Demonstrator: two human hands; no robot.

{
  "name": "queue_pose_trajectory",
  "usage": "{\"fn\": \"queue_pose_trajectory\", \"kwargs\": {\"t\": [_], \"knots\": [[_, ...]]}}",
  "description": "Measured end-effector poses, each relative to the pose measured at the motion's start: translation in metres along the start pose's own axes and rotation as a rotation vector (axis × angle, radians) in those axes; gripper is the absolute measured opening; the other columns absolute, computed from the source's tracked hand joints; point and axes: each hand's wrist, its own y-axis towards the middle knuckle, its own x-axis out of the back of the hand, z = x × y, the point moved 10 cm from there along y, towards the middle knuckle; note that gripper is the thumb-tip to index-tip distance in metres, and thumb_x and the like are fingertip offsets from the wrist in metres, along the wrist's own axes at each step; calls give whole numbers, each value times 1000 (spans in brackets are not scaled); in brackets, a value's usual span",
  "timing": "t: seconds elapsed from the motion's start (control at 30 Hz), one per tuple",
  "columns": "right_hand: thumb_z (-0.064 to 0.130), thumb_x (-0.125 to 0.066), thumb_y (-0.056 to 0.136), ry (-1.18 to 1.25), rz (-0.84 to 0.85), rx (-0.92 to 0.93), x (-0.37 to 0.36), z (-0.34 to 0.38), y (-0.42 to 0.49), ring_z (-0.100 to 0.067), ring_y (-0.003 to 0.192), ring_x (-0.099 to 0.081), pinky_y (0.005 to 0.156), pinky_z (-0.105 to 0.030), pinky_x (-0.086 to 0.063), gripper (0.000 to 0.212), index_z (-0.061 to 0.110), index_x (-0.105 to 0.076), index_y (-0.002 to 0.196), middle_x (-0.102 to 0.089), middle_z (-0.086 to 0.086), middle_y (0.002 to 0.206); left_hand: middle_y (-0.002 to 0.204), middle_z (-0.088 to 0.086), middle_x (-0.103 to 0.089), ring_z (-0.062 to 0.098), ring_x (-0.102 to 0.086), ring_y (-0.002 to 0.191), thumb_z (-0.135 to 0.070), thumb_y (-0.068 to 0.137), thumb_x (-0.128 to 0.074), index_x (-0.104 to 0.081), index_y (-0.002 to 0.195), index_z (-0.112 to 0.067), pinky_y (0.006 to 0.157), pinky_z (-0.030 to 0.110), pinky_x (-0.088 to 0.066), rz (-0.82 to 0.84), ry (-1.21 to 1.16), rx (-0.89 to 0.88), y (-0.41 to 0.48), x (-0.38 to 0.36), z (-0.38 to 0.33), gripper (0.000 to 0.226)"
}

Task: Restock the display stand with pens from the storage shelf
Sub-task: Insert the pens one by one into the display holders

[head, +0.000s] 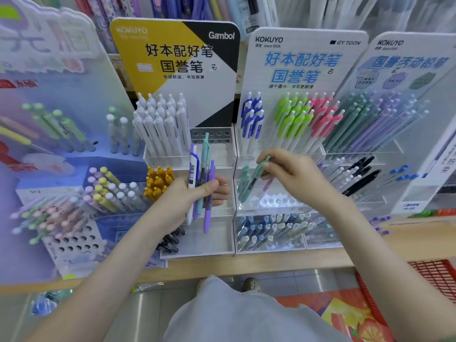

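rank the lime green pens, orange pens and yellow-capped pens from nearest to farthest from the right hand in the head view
From the right hand, pinching a teal pen:
1. lime green pens, just above it
2. orange pens, left, beyond the left hand
3. yellow-capped pens, farthest left

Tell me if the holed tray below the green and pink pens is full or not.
Mostly empty: the holed tray shows rows of bare holes, with a few teal pens at its left end.

The yellow-black display stand (177,58) reads KOKUYO and Gambol; the white stand (303,62), KOKUYO and GY TOON.
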Motion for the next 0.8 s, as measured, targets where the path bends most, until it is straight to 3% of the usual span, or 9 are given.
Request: {"fn": "queue_pose_trajectory", "kwargs": {"t": [0.13,0.23,0.37,0.57,0.7,0.8], "knots": [[13,-52,96,-73,75,5,-21,-2,-4,1,80,-66,80,-22,-51,14,12,-61,107,-69,1,83,85,10,-74,22,-72,84,-13,84,-57,-65,99,-1,73,28,-59,0,-18,33,4,-5,8,21],[15,-54,95,-93,89,-29,-30,-5,-7,-14,86,-66,80,-28,-49,17,11,-58,111,-70,-3,89,85,12,-74,23,-72,84,-12,83,-58,-65,99,-1,71,28,-59,17,-27,49,6,-10,10,21],[13,-58,93,-63,31,-29,-30,-5,-11,-14,85,-65,76,-24,-47,18,12,-47,108,-70,2,91,84,11,-74,22,-72,83,-11,84,-58,-65,98,-2,73,28,-59,32,-13,58,8,-13,13,18],[13,-64,88,-67,48,6,-39,-2,-16,-1,87,-59,71,-7,-42,14,9,-53,95,-68,3,89,85,12,-74,23,-72,84,-17,76,-61,-65,97,-2,75,29,-59,47,1,58,10,-16,15,26],[20,-64,89,-199,28,52,-38,1,-15,-2,78,-50,66,-16,-37,15,13,-53,97,-58,8,88,86,13,-74,25,-72,84,-18,75,-62,-65,96,-2,73,29,-59,54,19,61,9,-18,17,27],[24,-67,86,-171,-27,111,-31,12,-17,-4,79,-45,72,-16,-39,23,18,-55,104,-52,11,89,86,14,-74,26,-71,85,-19,76,-63,-66,97,-4,76,32,-59,98,68,56,7,-24,13,26]]}}
